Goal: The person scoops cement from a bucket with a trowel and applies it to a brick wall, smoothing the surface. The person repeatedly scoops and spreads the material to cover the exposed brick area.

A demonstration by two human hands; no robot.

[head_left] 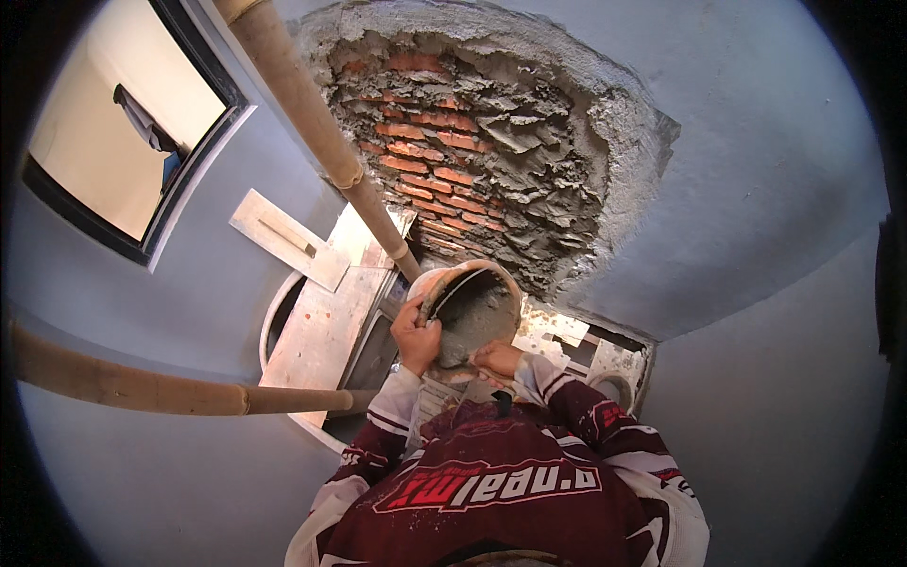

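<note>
A round bucket point(511, 283) is tilted in front of my body, with wet grey mortar point(475, 326) inside and a thin wire handle across its mouth. My left hand point(416, 337) is closed on the bucket's left rim, thumb toward the inside. At the near right edge of the mouth is my right hand point(497, 359), its fingers curled closed low beside the mortar. What those fingers hold is hidden. Beyond the bucket, a wall patch of bare orange bricks point(430, 170) has rough grey mortar point(539, 161) spread over its right part.
A bamboo pole point(307, 104) slants down from the upper left; another bamboo pole point(142, 383) crosses at left. Left of the bucket lies a plank point(316, 331), with a wooden float point(288, 236) at its far end. A window point(113, 113) is in the left wall.
</note>
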